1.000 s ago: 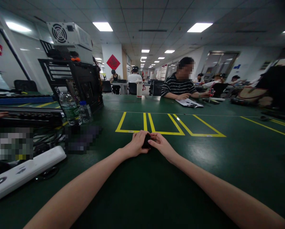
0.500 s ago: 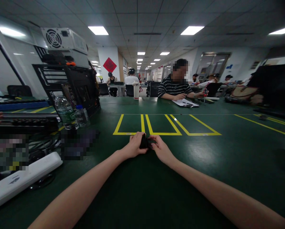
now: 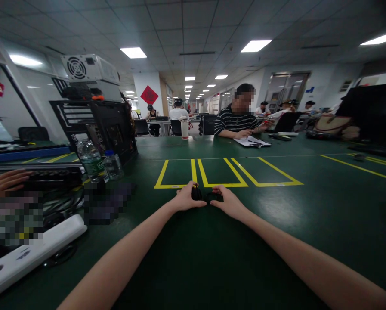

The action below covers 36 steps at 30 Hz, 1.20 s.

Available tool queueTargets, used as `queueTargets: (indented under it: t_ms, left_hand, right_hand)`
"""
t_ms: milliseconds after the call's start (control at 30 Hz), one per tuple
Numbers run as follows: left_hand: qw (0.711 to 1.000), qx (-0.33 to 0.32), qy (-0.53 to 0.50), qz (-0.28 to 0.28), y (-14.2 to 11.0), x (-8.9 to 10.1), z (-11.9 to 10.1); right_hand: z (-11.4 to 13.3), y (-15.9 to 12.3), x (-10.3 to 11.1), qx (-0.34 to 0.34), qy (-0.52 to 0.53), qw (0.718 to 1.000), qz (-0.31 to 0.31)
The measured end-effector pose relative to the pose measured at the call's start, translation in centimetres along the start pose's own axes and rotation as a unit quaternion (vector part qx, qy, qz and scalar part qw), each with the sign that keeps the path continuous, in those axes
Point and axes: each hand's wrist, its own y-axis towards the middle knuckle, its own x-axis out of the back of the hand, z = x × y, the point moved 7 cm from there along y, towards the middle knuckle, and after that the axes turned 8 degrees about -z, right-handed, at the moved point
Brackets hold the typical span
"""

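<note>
My left hand (image 3: 188,198) is closed around a small black object (image 3: 196,193), just in front of the yellow tape frames on the green table (image 3: 167,267). Its kind does not show. A short way to the right, my right hand (image 3: 227,200) grips a second black piece (image 3: 214,196), thin and flat-looking, between thumb and fingers. A narrow gap separates the two pieces. Fingers cover much of both.
On the left stand a black computer case (image 3: 102,125), a water bottle (image 3: 91,159), a smaller blue-capped bottle (image 3: 113,165) and a white power strip (image 3: 34,256). Another person's hand (image 3: 7,181) reaches in there. Across the table a person in stripes sits by a clipboard (image 3: 252,142).
My hands have moved apart, and the two black pieces now show a gap between them. The other person's hand at the left reaches further in. The view has tilted up slightly.
</note>
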Motion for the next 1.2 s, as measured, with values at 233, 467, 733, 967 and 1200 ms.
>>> queueTargets:
  t_ms: [233,467,733,967,1200]
  left_hand:
    - [0.998,-0.034,-0.005,0.045,0.2,-0.4,-1.5]
    - [0.993,-0.035,-0.058,0.095,-8.7,1.6,-1.9]
    - [0.997,0.076,-0.011,0.025,-20.2,6.2,0.6]
    - [0.987,0.083,0.115,-0.077,-24.1,10.8,3.2]
    - [0.983,0.151,0.088,-0.054,-25.8,12.4,5.9]
  right_hand:
    - [2.6,-0.4,0.6,0.054,0.105,0.984,0.135]
    - [8.1,-5.3,-2.5,0.005,0.248,0.951,0.184]
    - [14.9,-11.2,-9.9,-0.009,0.293,0.930,0.224]
    - [20.4,-12.2,-13.5,0.070,0.260,0.944,0.192]
    - [21.4,-12.6,-17.1,0.007,0.309,0.917,0.252]
